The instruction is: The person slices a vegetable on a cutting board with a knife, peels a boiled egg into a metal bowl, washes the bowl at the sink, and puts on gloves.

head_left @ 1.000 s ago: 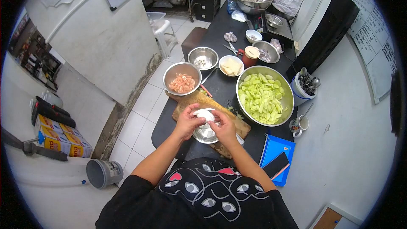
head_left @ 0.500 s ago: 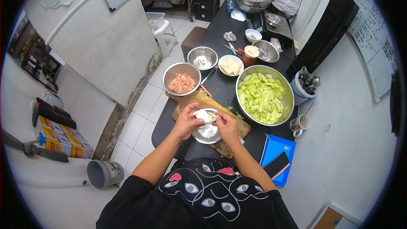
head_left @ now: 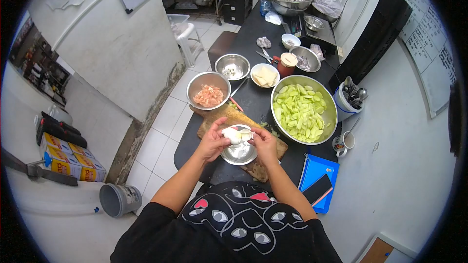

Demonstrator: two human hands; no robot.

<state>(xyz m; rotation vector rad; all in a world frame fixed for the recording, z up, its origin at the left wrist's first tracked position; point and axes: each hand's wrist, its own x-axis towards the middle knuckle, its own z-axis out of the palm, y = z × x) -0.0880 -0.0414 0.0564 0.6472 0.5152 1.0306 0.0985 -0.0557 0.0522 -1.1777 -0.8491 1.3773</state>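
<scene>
Above a small metal bowl [head_left: 239, 157], my two hands hold a soft white piece with a pale yellowish part [head_left: 236, 135]; its kind I cannot make out. My left hand [head_left: 212, 143] is closed on its left end, thumb and fingers pinching it. At the other end, the fingertips of my right hand [head_left: 264, 143] pinch the edge. The bowl looks shiny inside and stands on a worn wooden cutting board [head_left: 214, 117]. Just beyond the board is a metal bowl of cut pinkish meat [head_left: 208, 96].
A large metal bowl [head_left: 335, 117] of sliced green vegetable stands at the right, beside a mug [head_left: 343, 142] and a blue notebook [head_left: 319, 168] with a phone [head_left: 318, 189]. Farther back are a white bowl [head_left: 265, 76], a metal bowl [head_left: 232, 67], scissors [head_left: 264, 55] and a red-brown jar [head_left: 286, 64].
My right hand has shifted slightly right and down. The white piece is now stretched wider between my hands, with more of its yellowish part showing.
</scene>
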